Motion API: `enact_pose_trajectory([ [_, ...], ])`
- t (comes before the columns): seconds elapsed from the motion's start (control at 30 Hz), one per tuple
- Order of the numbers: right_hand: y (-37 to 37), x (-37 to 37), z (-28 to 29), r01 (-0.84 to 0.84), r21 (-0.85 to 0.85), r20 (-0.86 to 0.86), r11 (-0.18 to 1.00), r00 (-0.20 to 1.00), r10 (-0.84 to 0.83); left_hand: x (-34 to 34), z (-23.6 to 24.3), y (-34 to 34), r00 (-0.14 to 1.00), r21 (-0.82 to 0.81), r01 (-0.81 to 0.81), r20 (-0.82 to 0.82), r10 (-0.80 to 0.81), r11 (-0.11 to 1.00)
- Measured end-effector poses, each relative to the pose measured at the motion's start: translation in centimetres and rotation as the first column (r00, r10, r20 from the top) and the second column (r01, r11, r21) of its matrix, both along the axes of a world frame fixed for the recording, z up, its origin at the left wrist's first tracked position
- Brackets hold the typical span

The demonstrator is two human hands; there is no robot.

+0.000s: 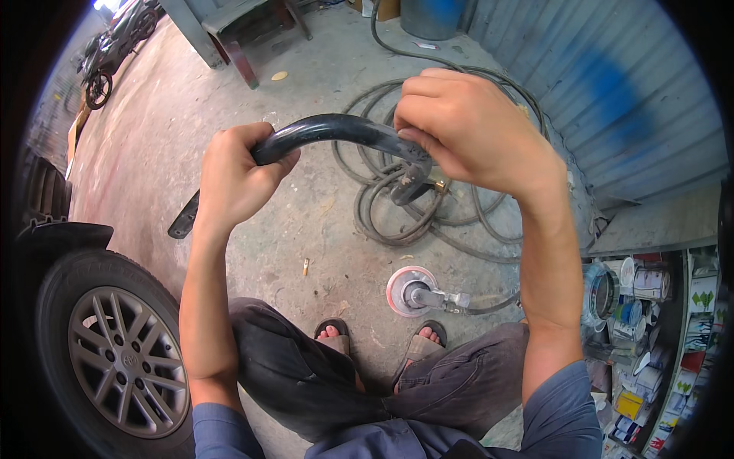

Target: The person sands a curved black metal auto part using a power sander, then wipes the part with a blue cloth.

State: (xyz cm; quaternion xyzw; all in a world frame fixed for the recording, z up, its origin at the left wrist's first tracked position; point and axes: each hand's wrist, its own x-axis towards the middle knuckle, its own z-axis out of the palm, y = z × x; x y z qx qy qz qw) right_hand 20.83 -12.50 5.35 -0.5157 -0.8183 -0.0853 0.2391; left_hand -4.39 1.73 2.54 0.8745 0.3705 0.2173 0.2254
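Observation:
A bent black tubular bar is held up in front of me, arching between my two hands. My left hand is closed around it, thumb along its underside. Past that hand, the bar's flat end with small holes sticks out at the lower left. My right hand is closed, thumb and curled fingers against the bar's right bend. The surface there looks dull, grey and scuffed, while the left part is glossy. Beyond this bend the bar hooks downward. Whether anything thin lies between my right fingers and the bar is hidden.
A round sander with a hose lies on the concrete by my sandalled feet. Behind the bar lies a coiled hose. A vehicle wheel stands at the left, shelves of cans and packets at the right, a corrugated metal wall beyond.

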Motion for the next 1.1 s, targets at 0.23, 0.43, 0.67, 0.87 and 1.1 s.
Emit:
enact_pose_trajectory([
  [0.23, -0.1, 0.4, -0.3, -0.016, 0.001, -0.042, 1.000, 0.999, 0.016, 0.1, 0.1, 0.1, 1.000, -0.032, -0.015, -0.010, 0.015, 0.999],
  [0.43, -0.3, 0.9, -0.3, -0.026, -0.010, -0.074, 1.000, 0.997, 0.026, 0.3, -0.4, 0.2, 1.000, -0.064, 0.005, 0.008, -0.004, 0.998],
  [0.67, -0.5, 0.4, -0.5, 0.052, 0.011, 0.049, 0.999, 0.997, -0.052, 0.7, -0.3, -0.1, 1.000, -0.048, 0.011, -0.011, -0.011, 0.999],
  [0.87, 0.2, 0.9, -1.0, -0.004, 0.047, -0.072, 0.999, 0.997, 0.008, 0.6, -0.3, 0.0, 1.000, -0.051, 0.015, 0.002, -0.015, 0.999],
  [1.1, 0.3, 1.8, -1.1, -0.082, -0.098, -0.318, 0.992, 0.947, 0.046, -0.3, -1.2, 1.3, 0.982, 0.066, 0.152, 0.104, -0.158, 0.986],
])
